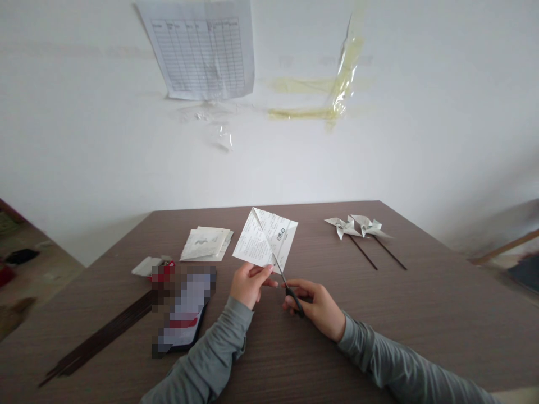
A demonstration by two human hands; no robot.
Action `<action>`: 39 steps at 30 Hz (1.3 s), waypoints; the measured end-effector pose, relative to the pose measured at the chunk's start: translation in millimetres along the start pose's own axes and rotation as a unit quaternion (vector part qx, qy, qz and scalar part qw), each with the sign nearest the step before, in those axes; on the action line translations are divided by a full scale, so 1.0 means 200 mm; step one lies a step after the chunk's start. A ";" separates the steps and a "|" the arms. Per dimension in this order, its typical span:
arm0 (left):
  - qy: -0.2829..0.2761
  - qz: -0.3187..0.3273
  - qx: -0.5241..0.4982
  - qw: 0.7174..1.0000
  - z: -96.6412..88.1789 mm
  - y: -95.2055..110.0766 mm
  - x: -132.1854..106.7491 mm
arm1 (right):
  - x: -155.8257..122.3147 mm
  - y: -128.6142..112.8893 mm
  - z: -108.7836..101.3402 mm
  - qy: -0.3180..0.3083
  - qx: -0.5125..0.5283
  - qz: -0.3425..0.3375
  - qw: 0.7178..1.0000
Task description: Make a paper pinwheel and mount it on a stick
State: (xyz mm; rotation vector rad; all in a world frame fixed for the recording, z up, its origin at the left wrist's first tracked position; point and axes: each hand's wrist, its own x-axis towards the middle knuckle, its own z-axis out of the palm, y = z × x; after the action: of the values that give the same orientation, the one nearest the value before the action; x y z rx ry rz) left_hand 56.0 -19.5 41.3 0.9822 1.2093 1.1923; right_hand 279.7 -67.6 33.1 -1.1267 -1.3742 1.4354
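Note:
My left hand (pixel 249 283) pinches the lower edge of a square sheet of printed paper (pixel 256 238), thumb on top. A diagonal crease runs down the sheet from its top corner. My right hand (pixel 318 306) is closed around the black handles of a pair of scissors (pixel 295 303). The blades point up and to the left and lie at the sheet's lower corner, close to my left thumb. Whether they are cutting through the paper at this instant I cannot tell.
On the brown table (pixel 362 359), two paper pinwheels (pixel 346 227) on dark sticks lie right. Several paper squares (pixel 206 244), a small red-and-white box (pixel 155 268), a bundle of dark sticks (pixel 105 334) and a phone (pixel 185 314) are left. A white wall rises behind.

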 end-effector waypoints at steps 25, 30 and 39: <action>-0.022 0.003 0.014 1.000 0.01 -0.02 -0.02 | 0.02 0.04 -0.02 -0.002 0.003 -0.026 1.000; -0.020 0.007 0.014 1.000 0.01 -0.02 -0.01 | 0.03 0.04 -0.02 0.002 0.006 -0.019 1.000; -0.027 -0.002 0.028 0.999 0.01 -0.01 -0.02 | 0.03 0.02 -0.03 0.009 0.004 -0.017 1.000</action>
State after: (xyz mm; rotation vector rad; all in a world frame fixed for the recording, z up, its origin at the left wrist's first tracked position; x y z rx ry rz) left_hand 57.8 -22.8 39.9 1.0478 1.2076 1.1276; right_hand 283.9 -61.3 29.3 -1.1035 -1.3671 1.4038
